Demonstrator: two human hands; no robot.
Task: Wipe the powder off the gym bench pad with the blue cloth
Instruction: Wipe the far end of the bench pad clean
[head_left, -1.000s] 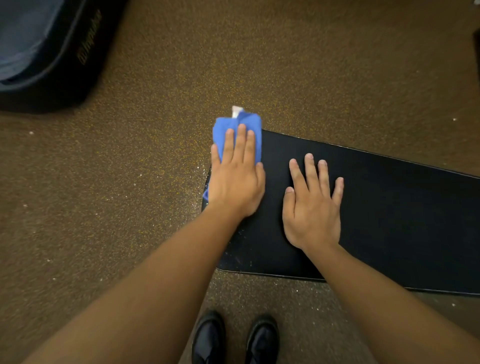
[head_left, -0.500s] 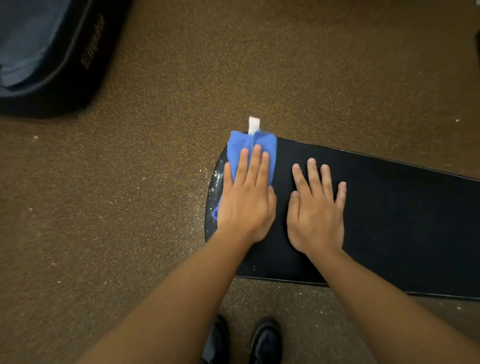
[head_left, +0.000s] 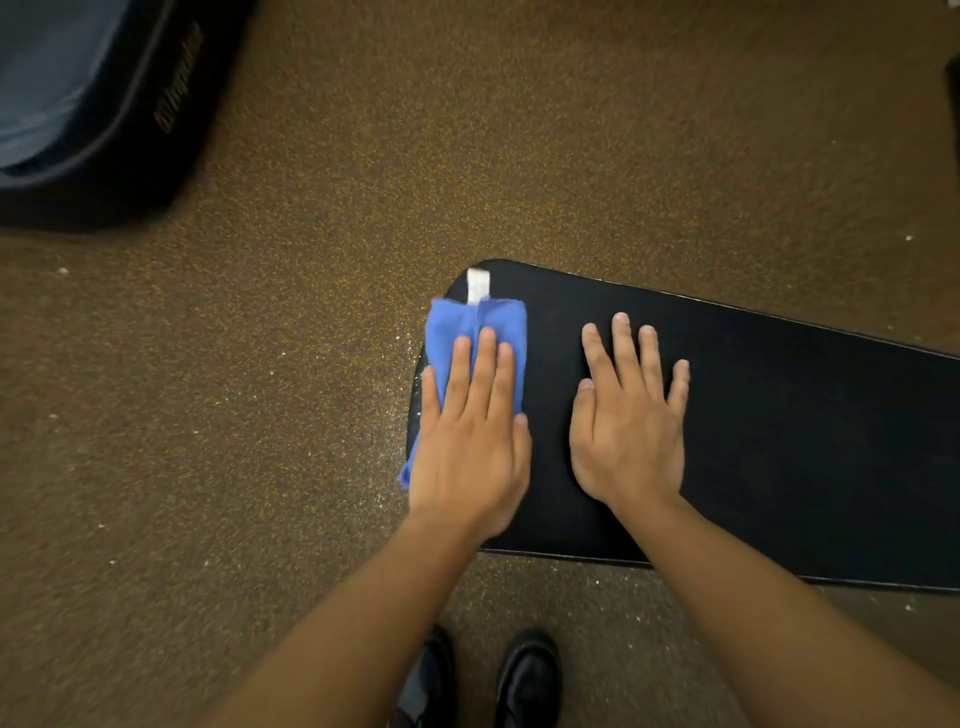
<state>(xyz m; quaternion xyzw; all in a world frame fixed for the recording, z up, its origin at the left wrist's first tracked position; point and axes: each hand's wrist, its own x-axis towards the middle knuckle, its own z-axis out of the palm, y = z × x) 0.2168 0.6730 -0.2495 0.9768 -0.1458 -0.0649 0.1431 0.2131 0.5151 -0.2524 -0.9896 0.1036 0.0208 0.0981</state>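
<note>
The black gym bench pad (head_left: 779, 441) runs from the centre to the right edge of the head view. A folded blue cloth (head_left: 478, 332) with a white tag lies on the pad's left end. My left hand (head_left: 470, 441) presses flat on the cloth with straight fingers, covering its near half. My right hand (head_left: 628, 421) rests flat on the bare pad just to the right, fingers spread. A faint trace of white powder shows along the pad's left rim (head_left: 418, 364).
Brown speckled floor (head_left: 260, 415) surrounds the pad, with white powder specks scattered near its left end. A dark case (head_left: 104, 114) with a blue inside sits at the top left. My black shoes (head_left: 527, 680) stand below the pad's near edge.
My left hand has slid the cloth back toward me along the pad's left end, so the far corner of the pad now shows. My right hand has stayed flat on the pad.
</note>
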